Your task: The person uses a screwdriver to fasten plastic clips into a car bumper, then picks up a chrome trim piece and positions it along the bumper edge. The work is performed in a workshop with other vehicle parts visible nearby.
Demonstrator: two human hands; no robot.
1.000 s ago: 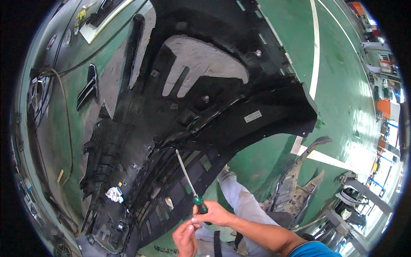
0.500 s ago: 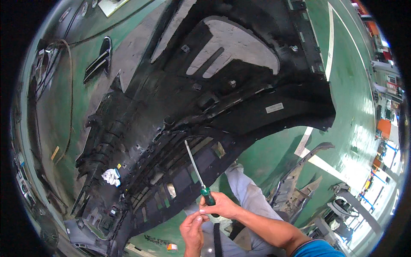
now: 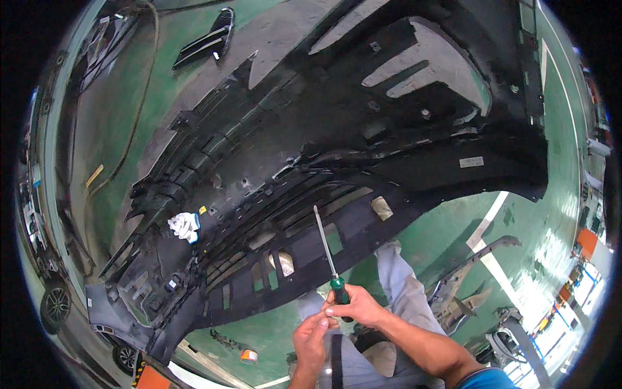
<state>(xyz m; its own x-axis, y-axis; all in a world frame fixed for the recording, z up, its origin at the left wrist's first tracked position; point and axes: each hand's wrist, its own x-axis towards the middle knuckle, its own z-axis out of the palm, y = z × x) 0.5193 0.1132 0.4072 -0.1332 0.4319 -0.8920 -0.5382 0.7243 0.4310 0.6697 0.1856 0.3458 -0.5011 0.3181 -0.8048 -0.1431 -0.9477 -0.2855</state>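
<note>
Green floor lay under the black bumper; your right hand gripped a green-handled screwdriver, left hand loosely curled, pinching something unclear.

Matt black plastic, dusty and scuffed, across the bumper shell above the right hand. Bright smooth metal shaft and glossy green-and-black plastic handle on the screwdriver in its grip. White knitted cloth glove well left. Painted green floor, slightly shiny, to the right.
</note>
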